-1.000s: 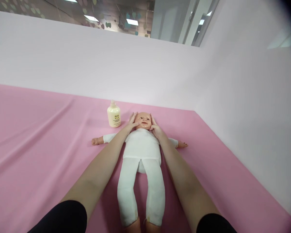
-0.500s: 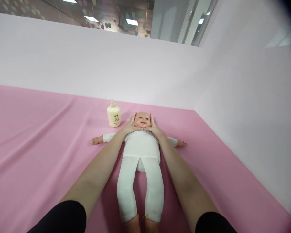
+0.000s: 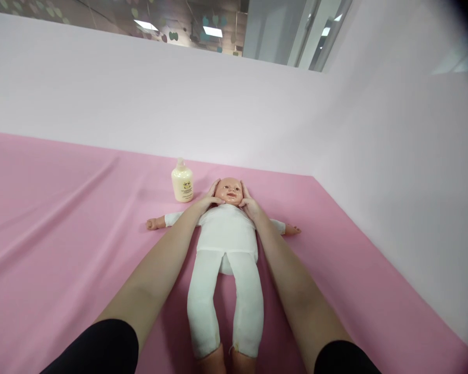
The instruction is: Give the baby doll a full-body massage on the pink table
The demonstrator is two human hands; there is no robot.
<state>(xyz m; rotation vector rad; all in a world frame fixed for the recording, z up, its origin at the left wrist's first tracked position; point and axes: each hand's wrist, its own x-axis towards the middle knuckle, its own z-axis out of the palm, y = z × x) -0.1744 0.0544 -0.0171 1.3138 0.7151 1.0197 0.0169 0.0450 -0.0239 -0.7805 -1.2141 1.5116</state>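
**Two hands cup a doll's head on a pink sheet**

Where the pink sheet (image 3: pixel 54 218) spreads widest, on the left, it lies in long shallow folds that run towards the white wall (image 3: pixel 140 98) behind it. Further right, near the wall's foot, a small cream-coloured bottle (image 3: pixel 182 181) stands upright on the sheet, just beside the doll's head and apart from it by a narrow strip of pink. Its label carries a small dark mark, too small to read.

The left hand (image 3: pixel 207 199) comes next, at the end of a bare forearm with a black sleeve at the near edge of the view. It lies flat and open against the side of the doll's face, fingers spread along the cheek and temple, thumb by the chin; it presses rather than grips.

Between the forearms lies the doll (image 3: pixel 226 234), on its back in the middle of the sheet, head towards the wall and feet towards the camera. It wears a white suit, its arms stretched straight out to either side, its legs slightly parted.

The right hand (image 3: pixel 248 203) mirrors the other on the far cheek, open, fingers laid upward beside the face, palm touching the jaw. To the right, the sheet ends against a second white wall (image 3: pixel 398 171).
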